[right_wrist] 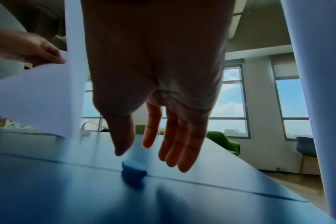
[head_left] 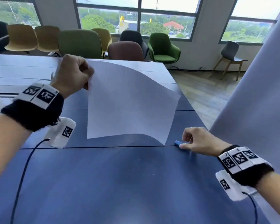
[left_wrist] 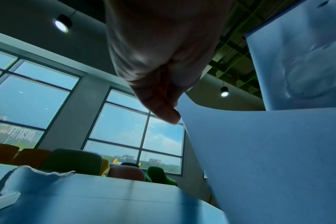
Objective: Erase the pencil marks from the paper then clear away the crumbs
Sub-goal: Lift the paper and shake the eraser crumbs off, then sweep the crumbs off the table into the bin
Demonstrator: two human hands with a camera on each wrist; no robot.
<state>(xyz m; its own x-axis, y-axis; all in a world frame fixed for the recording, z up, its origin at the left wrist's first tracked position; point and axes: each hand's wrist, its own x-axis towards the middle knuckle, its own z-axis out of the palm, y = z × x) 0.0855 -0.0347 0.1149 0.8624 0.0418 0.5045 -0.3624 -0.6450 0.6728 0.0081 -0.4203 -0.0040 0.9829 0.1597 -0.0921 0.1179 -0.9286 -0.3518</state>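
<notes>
A white sheet of paper (head_left: 129, 101) hangs lifted above the blue table (head_left: 120, 183), curling at its far corner. My left hand (head_left: 74, 73) pinches its upper left edge; the left wrist view shows the thumb (left_wrist: 163, 109) against the paper (left_wrist: 269, 159). A small blue eraser (head_left: 177, 143) lies on the table at a seam, right of the paper's lower corner. My right hand (head_left: 196, 139) hovers just over the eraser (right_wrist: 133, 170) with straight, spread fingers (right_wrist: 182, 145), holding nothing. Tiny pale crumbs (head_left: 152, 174) dot the table near me.
A tall pale panel (head_left: 257, 102) stands close on the right. Several chairs (head_left: 162, 46) line the far side under the windows. The table's right edge (head_left: 192, 101) drops to a wooden floor. A crumpled cloth (left_wrist: 34, 174) lies at the far left.
</notes>
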